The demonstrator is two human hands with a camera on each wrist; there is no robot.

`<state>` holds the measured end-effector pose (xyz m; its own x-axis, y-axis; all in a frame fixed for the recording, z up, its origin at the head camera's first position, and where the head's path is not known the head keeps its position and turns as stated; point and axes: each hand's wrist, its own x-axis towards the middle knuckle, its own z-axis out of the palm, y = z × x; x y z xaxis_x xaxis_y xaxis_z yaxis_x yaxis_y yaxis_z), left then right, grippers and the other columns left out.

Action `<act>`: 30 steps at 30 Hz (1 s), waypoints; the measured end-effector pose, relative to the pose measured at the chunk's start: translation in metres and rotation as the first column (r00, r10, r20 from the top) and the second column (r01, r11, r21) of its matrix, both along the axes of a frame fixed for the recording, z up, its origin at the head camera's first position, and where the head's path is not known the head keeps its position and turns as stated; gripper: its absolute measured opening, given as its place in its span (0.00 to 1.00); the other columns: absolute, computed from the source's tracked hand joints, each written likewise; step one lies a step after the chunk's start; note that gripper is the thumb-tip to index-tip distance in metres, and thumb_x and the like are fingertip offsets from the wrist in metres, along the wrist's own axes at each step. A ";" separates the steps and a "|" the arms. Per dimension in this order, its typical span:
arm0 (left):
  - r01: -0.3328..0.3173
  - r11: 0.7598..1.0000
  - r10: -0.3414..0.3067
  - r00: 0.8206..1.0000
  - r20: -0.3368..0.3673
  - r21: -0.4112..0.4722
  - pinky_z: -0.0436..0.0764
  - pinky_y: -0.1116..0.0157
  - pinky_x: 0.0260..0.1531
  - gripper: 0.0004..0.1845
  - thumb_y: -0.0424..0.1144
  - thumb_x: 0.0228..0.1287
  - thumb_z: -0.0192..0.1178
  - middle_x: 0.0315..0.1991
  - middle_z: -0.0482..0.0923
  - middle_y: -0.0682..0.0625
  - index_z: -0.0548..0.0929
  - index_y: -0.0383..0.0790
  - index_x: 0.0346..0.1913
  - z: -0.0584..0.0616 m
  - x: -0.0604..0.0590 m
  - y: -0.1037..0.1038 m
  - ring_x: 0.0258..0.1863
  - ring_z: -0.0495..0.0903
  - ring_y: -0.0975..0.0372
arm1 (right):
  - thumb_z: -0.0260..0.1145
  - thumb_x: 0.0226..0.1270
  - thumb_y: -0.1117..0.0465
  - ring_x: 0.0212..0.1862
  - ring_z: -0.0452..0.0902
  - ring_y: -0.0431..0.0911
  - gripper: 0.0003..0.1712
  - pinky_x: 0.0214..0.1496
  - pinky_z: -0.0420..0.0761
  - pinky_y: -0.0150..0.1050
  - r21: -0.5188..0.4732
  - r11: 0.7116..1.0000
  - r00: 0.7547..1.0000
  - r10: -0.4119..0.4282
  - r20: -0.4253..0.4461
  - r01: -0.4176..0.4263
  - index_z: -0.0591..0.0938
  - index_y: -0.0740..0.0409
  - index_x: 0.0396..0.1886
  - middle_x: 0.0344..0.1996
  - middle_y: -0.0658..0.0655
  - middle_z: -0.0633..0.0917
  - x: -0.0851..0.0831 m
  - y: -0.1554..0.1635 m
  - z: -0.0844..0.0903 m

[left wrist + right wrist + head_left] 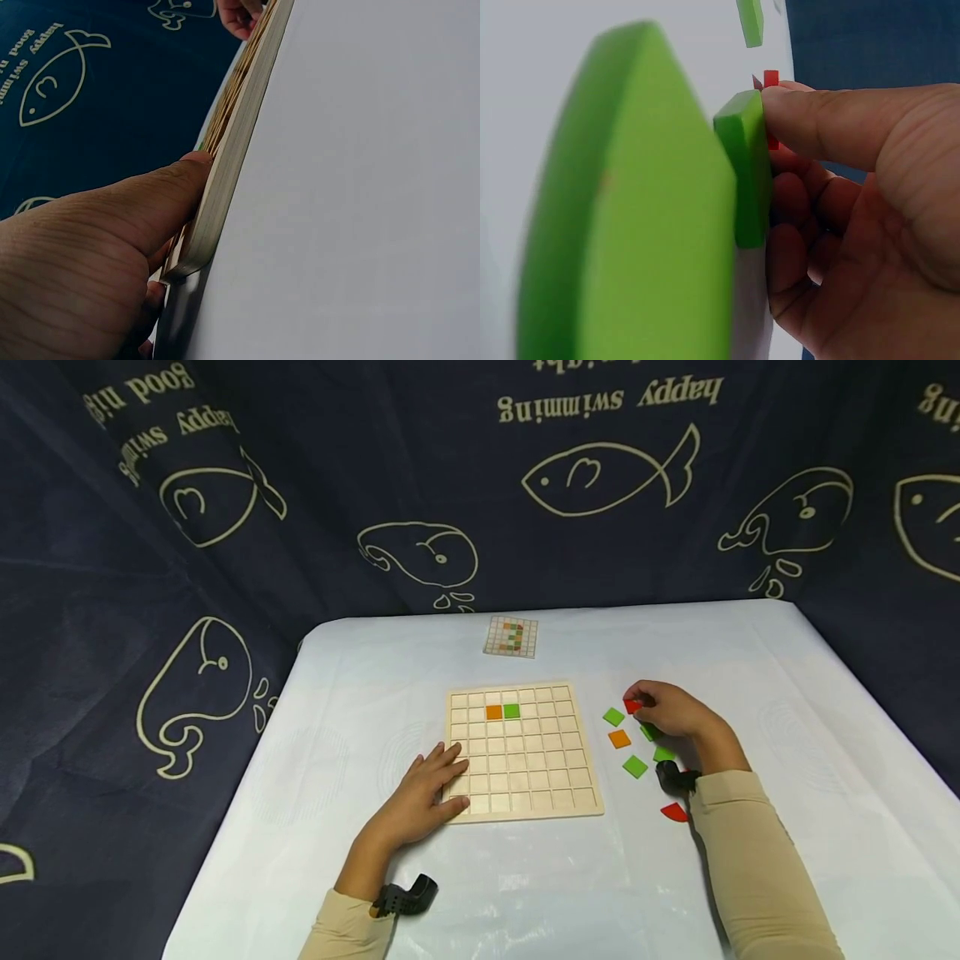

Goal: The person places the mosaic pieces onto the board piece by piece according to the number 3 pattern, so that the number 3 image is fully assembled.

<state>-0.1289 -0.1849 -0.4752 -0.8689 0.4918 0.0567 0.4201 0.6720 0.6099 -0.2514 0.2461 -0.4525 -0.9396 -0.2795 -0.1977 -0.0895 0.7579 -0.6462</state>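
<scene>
A wooden grid board [517, 777] lies on the table, with an orange square tile [494, 712] and a green square tile [512, 711] side by side in its upper rows. My left hand [427, 793] rests on the board's left edge, fingers spread over the grid; its thumb lies along the edge in the left wrist view. To the right of the board, my right hand [675, 710] pinches a red tile [772, 78] between thumb and fingers. A green tile [746, 172] stands close beside those fingers in the right wrist view.
Several loose tiles lie right of the board, among them a green one [635, 767], an orange one [619, 739] and a red quarter-round one [674, 812]. Behind the board is a small pattern card [512, 637]. A dark printed cloth [420, 460] hangs beyond the white table [360, 693].
</scene>
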 end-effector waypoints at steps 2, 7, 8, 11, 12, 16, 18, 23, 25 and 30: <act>-0.001 1.000 0.001 1.000 0.010 -0.007 0.44 0.43 0.72 0.32 0.47 0.68 0.64 0.77 0.56 0.46 0.71 0.38 0.71 0.000 0.000 0.000 0.77 0.46 0.51 | 0.59 0.68 0.71 0.47 0.71 0.57 0.15 0.51 0.72 0.51 -0.008 1.000 1.000 0.000 0.000 0.000 0.77 0.64 0.53 0.45 0.64 0.79 0.001 0.000 0.001; -0.001 1.000 0.001 1.000 0.006 -0.006 0.45 0.43 0.72 0.32 0.47 0.68 0.64 0.76 0.56 0.46 0.71 0.37 0.71 0.000 -0.001 -0.001 0.77 0.47 0.51 | 0.59 0.68 0.70 0.45 0.70 0.56 0.14 0.48 0.72 0.49 -0.027 1.000 1.000 -0.005 0.004 0.005 0.77 0.64 0.53 0.43 0.62 0.78 0.003 -0.001 0.005; 0.000 1.000 0.001 1.000 0.003 -0.005 0.45 0.43 0.72 0.32 0.47 0.68 0.64 0.76 0.56 0.46 0.71 0.37 0.71 0.000 -0.001 0.000 0.77 0.47 0.50 | 0.59 0.68 0.70 0.45 0.71 0.56 0.14 0.47 0.72 0.48 -0.027 1.000 1.000 -0.006 0.004 0.007 0.77 0.64 0.52 0.42 0.62 0.78 0.004 -0.002 0.006; 0.001 1.000 -0.001 1.000 -0.010 0.006 0.45 0.42 0.71 0.32 0.46 0.68 0.64 0.76 0.57 0.45 0.72 0.36 0.70 0.000 0.000 0.000 0.77 0.48 0.49 | 0.59 0.69 0.70 0.43 0.71 0.55 0.13 0.45 0.72 0.47 -0.029 1.000 1.000 -0.010 0.002 0.011 0.77 0.64 0.52 0.40 0.61 0.79 0.005 -0.004 0.008; 0.002 1.000 -0.002 1.000 -0.014 0.010 0.46 0.41 0.71 0.32 0.46 0.68 0.65 0.76 0.58 0.44 0.72 0.36 0.70 0.000 0.000 0.000 0.77 0.48 0.48 | 0.59 0.69 0.70 0.43 0.72 0.55 0.13 0.46 0.72 0.47 -0.026 1.000 1.000 -0.012 -0.004 0.011 0.77 0.64 0.52 0.40 0.61 0.79 0.005 -0.005 0.008; 0.008 1.000 -0.008 1.000 -0.019 0.022 0.46 0.40 0.71 0.32 0.45 0.67 0.65 0.75 0.58 0.42 0.72 0.35 0.70 0.001 0.001 0.000 0.77 0.49 0.47 | 0.58 0.70 0.70 0.44 0.72 0.54 0.12 0.46 0.72 0.46 -0.041 0.999 1.000 -0.011 -0.020 0.010 0.77 0.64 0.52 0.41 0.61 0.80 0.006 -0.009 0.011; 0.011 1.000 -0.010 1.000 -0.021 0.018 0.46 0.40 0.71 0.32 0.45 0.67 0.65 0.75 0.58 0.42 0.72 0.35 0.70 0.002 0.001 0.000 0.77 0.49 0.47 | 0.58 0.70 0.70 0.44 0.72 0.55 0.12 0.46 0.72 0.46 -0.046 0.999 0.999 -0.015 -0.032 0.013 0.77 0.64 0.52 0.41 0.61 0.80 0.007 -0.012 0.014; 0.002 1.000 -0.002 1.000 -0.014 0.001 0.46 0.41 0.71 0.32 0.46 0.67 0.65 0.76 0.58 0.43 0.72 0.36 0.70 0.002 0.000 0.001 0.77 0.48 0.48 | 0.58 0.72 0.68 0.45 0.70 0.55 0.12 0.46 0.71 0.47 -0.049 0.999 0.998 -0.017 -0.052 0.015 0.77 0.62 0.53 0.41 0.61 0.78 0.005 -0.022 0.019; -0.004 1.000 0.004 1.000 -0.004 -0.006 0.45 0.43 0.72 0.32 0.47 0.68 0.64 0.76 0.57 0.44 0.72 0.37 0.71 0.002 0.000 0.001 0.77 0.48 0.49 | 0.58 0.73 0.67 0.45 0.70 0.55 0.12 0.46 0.71 0.47 -0.056 0.998 0.998 -0.007 -0.063 0.004 0.77 0.62 0.53 0.41 0.61 0.78 0.003 -0.026 0.020; 0.003 1.000 -0.003 1.000 0.007 -0.008 0.44 0.43 0.72 0.32 0.47 0.68 0.64 0.76 0.56 0.45 0.71 0.37 0.71 0.003 0.000 0.001 0.77 0.47 0.50 | 0.57 0.73 0.69 0.43 0.72 0.55 0.11 0.47 0.72 0.47 -0.084 0.996 0.995 0.032 -0.092 -0.040 0.77 0.62 0.52 0.40 0.61 0.79 -0.002 -0.036 0.018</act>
